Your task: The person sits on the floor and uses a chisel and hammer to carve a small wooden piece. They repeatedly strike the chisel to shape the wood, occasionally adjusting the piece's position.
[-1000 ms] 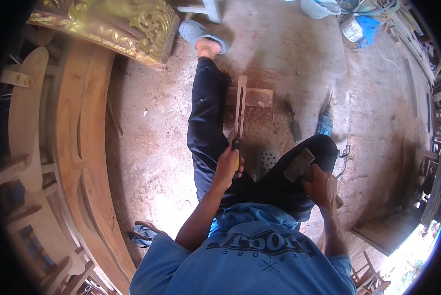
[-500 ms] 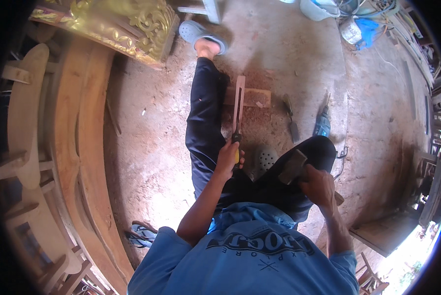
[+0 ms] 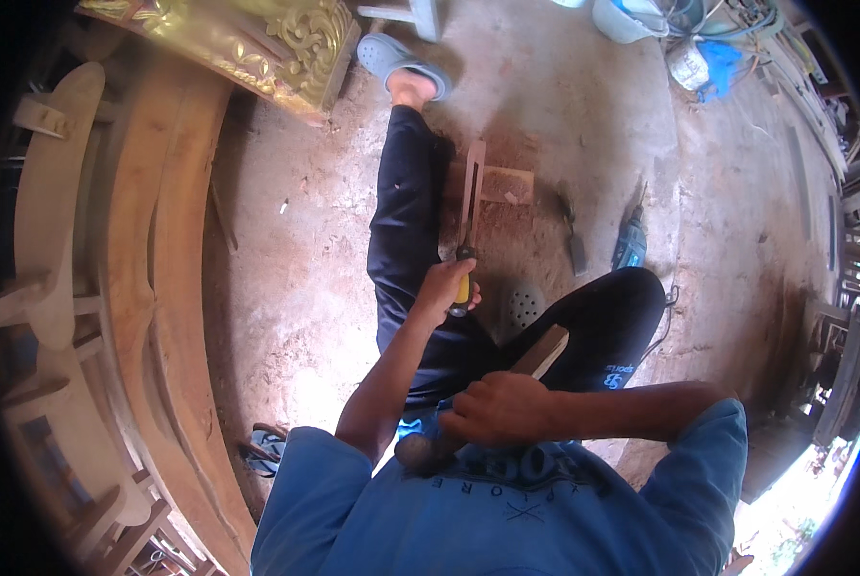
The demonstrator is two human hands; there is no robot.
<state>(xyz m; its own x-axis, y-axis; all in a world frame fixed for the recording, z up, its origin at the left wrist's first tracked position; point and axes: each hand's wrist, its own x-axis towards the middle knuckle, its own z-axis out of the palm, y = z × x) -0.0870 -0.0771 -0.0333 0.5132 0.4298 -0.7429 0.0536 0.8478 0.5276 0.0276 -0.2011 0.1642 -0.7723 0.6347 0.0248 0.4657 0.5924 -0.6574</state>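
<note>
I'm remotely watching the left hand (image 3: 443, 288) gripping a yellow-and-black-handled tool (image 3: 465, 285), pointing along a slim, pale, long-slotted wooden strip (image 3: 477, 161) lying across a block (image 3: 510, 185); the right hand (image 3: 497, 408) is clasping a dark-headed hammer (image 3: 543, 353).

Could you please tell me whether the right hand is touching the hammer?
Touching: the head view shows the right hand closed around the hammer, whose wooden handle and dark head stick out on either side of the fist.
</note>
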